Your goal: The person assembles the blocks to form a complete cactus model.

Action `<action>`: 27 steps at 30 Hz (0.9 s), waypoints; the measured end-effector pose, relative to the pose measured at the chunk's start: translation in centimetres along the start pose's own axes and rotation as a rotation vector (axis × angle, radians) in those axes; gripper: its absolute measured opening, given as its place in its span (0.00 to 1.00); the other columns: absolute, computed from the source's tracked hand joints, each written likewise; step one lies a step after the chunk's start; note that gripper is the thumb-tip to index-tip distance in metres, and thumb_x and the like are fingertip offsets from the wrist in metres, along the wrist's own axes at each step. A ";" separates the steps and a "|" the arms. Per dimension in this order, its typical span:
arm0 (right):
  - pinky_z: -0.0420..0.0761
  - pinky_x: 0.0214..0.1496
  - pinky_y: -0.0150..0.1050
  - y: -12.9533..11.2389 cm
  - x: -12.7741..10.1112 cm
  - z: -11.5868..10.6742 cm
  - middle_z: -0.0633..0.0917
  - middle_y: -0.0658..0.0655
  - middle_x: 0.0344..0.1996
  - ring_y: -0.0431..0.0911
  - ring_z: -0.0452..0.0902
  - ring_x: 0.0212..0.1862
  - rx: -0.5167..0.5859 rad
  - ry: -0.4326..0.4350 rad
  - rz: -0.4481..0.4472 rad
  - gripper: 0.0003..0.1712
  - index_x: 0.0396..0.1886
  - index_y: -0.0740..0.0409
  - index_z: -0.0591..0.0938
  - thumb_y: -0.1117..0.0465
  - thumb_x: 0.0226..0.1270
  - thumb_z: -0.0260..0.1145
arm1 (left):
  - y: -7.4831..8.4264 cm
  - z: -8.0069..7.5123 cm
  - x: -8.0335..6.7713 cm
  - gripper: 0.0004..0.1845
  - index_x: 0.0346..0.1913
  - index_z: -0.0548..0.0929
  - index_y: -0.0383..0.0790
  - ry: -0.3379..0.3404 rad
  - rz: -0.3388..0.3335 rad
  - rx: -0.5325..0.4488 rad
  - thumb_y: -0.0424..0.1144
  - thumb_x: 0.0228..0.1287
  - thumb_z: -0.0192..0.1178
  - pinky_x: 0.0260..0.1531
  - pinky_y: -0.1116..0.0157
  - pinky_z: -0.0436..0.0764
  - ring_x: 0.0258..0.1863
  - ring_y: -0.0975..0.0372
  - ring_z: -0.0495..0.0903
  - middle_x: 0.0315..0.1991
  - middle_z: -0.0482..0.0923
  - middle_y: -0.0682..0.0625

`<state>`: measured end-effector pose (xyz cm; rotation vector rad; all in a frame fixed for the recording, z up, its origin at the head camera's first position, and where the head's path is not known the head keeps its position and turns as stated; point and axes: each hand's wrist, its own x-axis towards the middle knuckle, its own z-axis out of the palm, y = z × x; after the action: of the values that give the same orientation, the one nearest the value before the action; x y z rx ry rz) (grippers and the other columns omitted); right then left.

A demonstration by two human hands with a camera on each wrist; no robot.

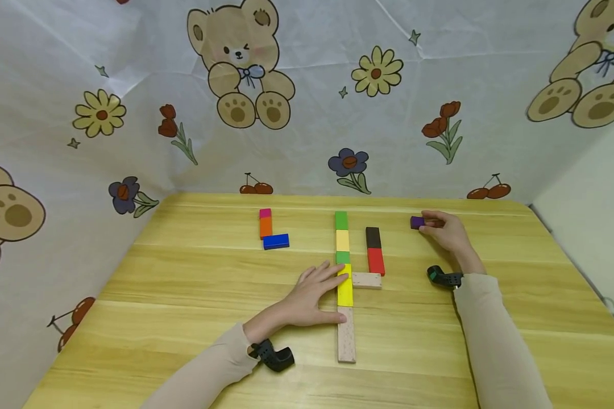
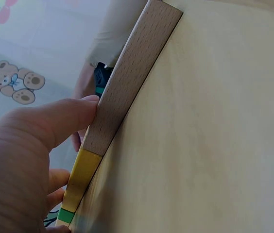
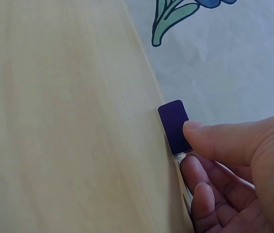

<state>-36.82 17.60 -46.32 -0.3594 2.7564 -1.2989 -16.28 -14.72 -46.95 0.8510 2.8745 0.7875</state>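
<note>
Currently, right hand [image 1: 447,233] pinches purple block [image 1: 417,222] near table's [image 1: 414,341] far edge, toward far right corner. Left hand [image 1: 309,295] spread, unclenched — fingertips on yellow block [image 1: 345,292], thumb on long plain block [image 1: 346,343]. Red block [image 1: 376,262] touching black block [image 1: 373,237], between row and right edge.

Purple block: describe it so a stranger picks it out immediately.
On the wooden table, go right in the head view to the right hand near the far edge. That hand holds the purple block. It alone is purple, well clear of the black block and red block to its left.
</note>
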 end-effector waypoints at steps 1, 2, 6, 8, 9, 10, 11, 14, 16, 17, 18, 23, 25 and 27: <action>0.70 0.50 0.44 0.0 0.0 0.0 0.74 0.64 0.53 0.52 0.71 0.48 -0.002 0.003 0.000 0.27 0.59 0.60 0.70 0.56 0.61 0.60 | 0.0 0.0 0.0 0.43 0.68 0.56 0.51 -0.001 0.000 -0.001 0.66 0.51 0.52 0.64 0.48 0.41 0.69 0.52 0.39 0.70 0.43 0.55; 0.70 0.50 0.44 0.1 0.0 -0.1 0.74 0.64 0.53 0.52 0.71 0.47 -0.004 0.006 0.002 0.27 0.59 0.60 0.70 0.56 0.61 0.60 | 0.0 0.0 0.0 0.43 0.68 0.56 0.51 -0.003 0.001 -0.002 0.66 0.51 0.52 0.64 0.48 0.41 0.69 0.52 0.39 0.70 0.43 0.55; 0.69 0.50 0.44 0.1 -0.1 -0.1 0.74 0.65 0.53 0.52 0.71 0.47 0.001 0.007 0.012 0.27 0.59 0.60 0.70 0.56 0.61 0.60 | 0.2 0.0 0.1 0.43 0.67 0.56 0.50 -0.007 0.002 -0.010 0.66 0.51 0.53 0.64 0.48 0.41 0.69 0.53 0.39 0.70 0.43 0.55; 0.69 0.50 0.44 0.1 -0.2 -0.1 0.75 0.65 0.52 0.52 0.71 0.47 0.004 0.007 0.016 0.27 0.59 0.60 0.70 0.56 0.61 0.60 | 0.2 0.0 0.1 0.43 0.67 0.56 0.50 -0.008 0.002 -0.011 0.66 0.51 0.53 0.64 0.48 0.41 0.69 0.53 0.39 0.70 0.43 0.55; 0.69 0.50 0.44 0.2 -0.2 -0.1 0.75 0.65 0.51 0.52 0.71 0.47 0.000 0.009 0.018 0.27 0.59 0.60 0.70 0.56 0.61 0.60 | 0.2 0.0 0.1 0.43 0.68 0.56 0.50 -0.009 0.002 -0.012 0.66 0.51 0.53 0.64 0.48 0.41 0.69 0.53 0.39 0.70 0.43 0.55; 0.70 0.50 0.43 0.2 -0.1 -0.1 0.75 0.65 0.51 0.52 0.71 0.46 0.001 0.010 0.017 0.27 0.59 0.60 0.70 0.56 0.61 0.60 | 0.2 0.0 0.1 0.43 0.68 0.56 0.51 -0.009 0.002 -0.010 0.66 0.51 0.53 0.64 0.48 0.41 0.69 0.53 0.39 0.70 0.43 0.55; 0.70 0.49 0.43 0.2 -0.1 -0.1 0.75 0.65 0.50 0.51 0.71 0.46 0.001 0.011 0.016 0.27 0.59 0.60 0.70 0.56 0.61 0.60 | 0.2 0.0 0.1 0.43 0.68 0.56 0.51 -0.009 0.001 -0.009 0.66 0.51 0.53 0.64 0.48 0.41 0.69 0.53 0.39 0.70 0.43 0.55; 0.71 0.48 0.40 0.1 -0.1 0.1 0.76 0.65 0.50 0.49 0.72 0.45 0.003 0.014 0.009 0.26 0.58 0.60 0.71 0.57 0.61 0.60 | 0.2 0.0 0.0 0.43 0.67 0.56 0.51 -0.003 -0.002 -0.004 0.65 0.51 0.53 0.64 0.49 0.42 0.69 0.52 0.40 0.70 0.44 0.55; 0.71 0.47 0.38 0.1 0.0 0.2 0.76 0.65 0.49 0.48 0.72 0.44 0.009 0.014 0.006 0.26 0.58 0.60 0.71 0.57 0.61 0.60 | 0.2 0.0 -0.1 0.43 0.67 0.56 0.50 0.000 -0.002 0.001 0.66 0.51 0.53 0.64 0.48 0.42 0.69 0.52 0.40 0.70 0.44 0.55; 0.70 0.46 0.37 0.0 0.0 0.3 0.76 0.65 0.49 0.48 0.72 0.44 0.005 0.014 0.007 0.26 0.58 0.60 0.71 0.57 0.61 0.60 | 0.2 0.0 -0.1 0.43 0.67 0.56 0.50 0.002 -0.002 0.001 0.65 0.51 0.53 0.64 0.48 0.42 0.69 0.52 0.40 0.70 0.44 0.55; 0.70 0.46 0.37 0.0 -0.1 0.3 0.76 0.65 0.48 0.48 0.72 0.44 0.003 0.013 0.010 0.25 0.58 0.60 0.71 0.57 0.61 0.60 | 0.2 0.0 -0.1 0.43 0.67 0.56 0.50 0.002 0.000 0.000 0.66 0.51 0.53 0.63 0.48 0.42 0.69 0.52 0.40 0.70 0.44 0.54; 0.69 0.49 0.44 -0.1 -0.1 0.3 0.76 0.66 0.47 0.53 0.71 0.46 -0.006 0.006 0.012 0.25 0.58 0.61 0.71 0.58 0.62 0.59 | 0.3 -0.1 -0.1 0.43 0.67 0.57 0.49 0.003 0.003 -0.001 0.65 0.51 0.53 0.63 0.47 0.43 0.69 0.51 0.40 0.70 0.44 0.54; 0.68 0.50 0.47 -0.2 0.0 0.3 0.77 0.66 0.46 0.54 0.71 0.47 -0.011 0.007 0.007 0.24 0.58 0.61 0.71 0.58 0.62 0.59 | 0.3 -0.1 -0.1 0.43 0.67 0.57 0.50 0.004 0.002 0.002 0.65 0.51 0.53 0.63 0.47 0.42 0.69 0.51 0.41 0.70 0.44 0.54; 0.67 0.51 0.48 -0.2 0.0 0.2 0.77 0.66 0.45 0.55 0.70 0.47 -0.018 0.010 0.010 0.24 0.57 0.61 0.72 0.58 0.62 0.59 | 0.3 -0.1 0.0 0.43 0.67 0.57 0.50 0.006 0.004 0.004 0.65 0.51 0.53 0.63 0.47 0.42 0.69 0.51 0.41 0.70 0.44 0.54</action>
<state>-36.75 17.33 -46.29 -0.3407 2.7756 -1.2779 -16.19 -14.58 -46.69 0.8559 2.8812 0.7863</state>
